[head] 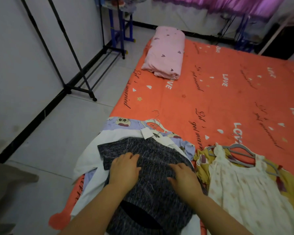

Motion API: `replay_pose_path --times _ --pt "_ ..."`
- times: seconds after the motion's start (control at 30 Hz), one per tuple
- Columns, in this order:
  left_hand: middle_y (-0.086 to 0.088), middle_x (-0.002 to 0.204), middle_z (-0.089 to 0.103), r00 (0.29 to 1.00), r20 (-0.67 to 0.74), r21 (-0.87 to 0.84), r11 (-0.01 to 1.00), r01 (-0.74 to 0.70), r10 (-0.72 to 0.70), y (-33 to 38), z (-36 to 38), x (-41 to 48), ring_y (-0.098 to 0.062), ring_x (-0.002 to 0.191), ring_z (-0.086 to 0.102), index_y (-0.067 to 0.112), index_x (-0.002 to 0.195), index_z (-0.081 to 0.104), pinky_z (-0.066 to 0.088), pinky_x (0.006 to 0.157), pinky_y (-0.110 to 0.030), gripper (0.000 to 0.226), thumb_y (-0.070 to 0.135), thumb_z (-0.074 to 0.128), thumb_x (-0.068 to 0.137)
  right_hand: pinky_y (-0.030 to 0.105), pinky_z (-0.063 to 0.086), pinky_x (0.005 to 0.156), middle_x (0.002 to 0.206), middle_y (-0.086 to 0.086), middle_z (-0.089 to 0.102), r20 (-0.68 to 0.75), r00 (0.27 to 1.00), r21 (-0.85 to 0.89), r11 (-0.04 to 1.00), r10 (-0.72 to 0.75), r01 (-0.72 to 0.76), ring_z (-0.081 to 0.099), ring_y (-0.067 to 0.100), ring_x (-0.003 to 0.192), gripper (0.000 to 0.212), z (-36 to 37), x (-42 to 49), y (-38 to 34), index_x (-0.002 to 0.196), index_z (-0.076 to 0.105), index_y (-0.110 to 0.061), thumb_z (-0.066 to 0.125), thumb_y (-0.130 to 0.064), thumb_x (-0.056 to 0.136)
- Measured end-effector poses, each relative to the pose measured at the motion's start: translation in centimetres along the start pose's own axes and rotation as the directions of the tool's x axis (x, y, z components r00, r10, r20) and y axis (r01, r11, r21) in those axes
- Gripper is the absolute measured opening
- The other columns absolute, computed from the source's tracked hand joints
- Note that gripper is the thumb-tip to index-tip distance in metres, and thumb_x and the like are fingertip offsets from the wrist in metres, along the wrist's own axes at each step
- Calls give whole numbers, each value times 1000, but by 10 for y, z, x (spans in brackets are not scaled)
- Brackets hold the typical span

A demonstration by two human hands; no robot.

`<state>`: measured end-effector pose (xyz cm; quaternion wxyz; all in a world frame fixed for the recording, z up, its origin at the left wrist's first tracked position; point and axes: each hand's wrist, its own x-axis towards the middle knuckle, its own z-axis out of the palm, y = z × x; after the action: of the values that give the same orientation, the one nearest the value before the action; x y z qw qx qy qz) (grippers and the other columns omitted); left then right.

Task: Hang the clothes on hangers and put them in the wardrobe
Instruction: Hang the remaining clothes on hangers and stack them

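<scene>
Head view: left hand point(124, 168) and right hand point(185, 178) apart, fingers flat, pressing dark knit top point(148, 192) beneath them; white hangers point(154, 123) beyond fingertips, floral dress point(241, 187) beside right hand.

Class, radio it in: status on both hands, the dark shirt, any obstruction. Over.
Left hand, right hand flat on dark shirt. Shirt tops clothes pile on bed. White hangers lie beyond it. Nothing covers shirt.

Dim room light, brightest where the purple curtain point(227, 5) glows at the upper right of the frame. My left hand point(124, 168), right hand point(185, 178) and the dark top point(151, 150) under them smear with slight blur; rack poles point(69, 46) at upper left bow from wide-angle distortion.
</scene>
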<state>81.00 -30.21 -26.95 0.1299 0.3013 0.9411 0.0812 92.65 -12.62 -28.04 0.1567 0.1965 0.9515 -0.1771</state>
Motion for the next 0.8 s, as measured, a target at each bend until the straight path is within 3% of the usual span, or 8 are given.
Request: replay_pose_path --times 0.4,0.67,0.8 --pt "6 137 42 996 94 1 1000 4 -4 -23 57 60 -14 122 42 27 144 31 34 102 -31 51 43 41 96 39 36 106 141 7 40 61 996 -18 998 62 -61 40 26 127 58 45 107 31 146 30 -18 51 -37 96" --pt "9 140 39 992 124 -64 997 30 -22 -21 117 107 -12 125 38 29 145 28 31 106 -28 51 44 39 97 39 31 109 146 9 36 11 999 -59 997 48 -47 36 27 131 73 86 203 61 147 24 -13 57 -44 90" --pt "9 142 38 992 125 -79 996 44 -34 -27 133 118 -11 127 36 29 145 28 28 107 -27 51 44 38 97 40 37 97 134 10 46 -102 994 -36 998 47 -51 44 29 120 66 109 212 65 144 32 -18 61 -38 89"
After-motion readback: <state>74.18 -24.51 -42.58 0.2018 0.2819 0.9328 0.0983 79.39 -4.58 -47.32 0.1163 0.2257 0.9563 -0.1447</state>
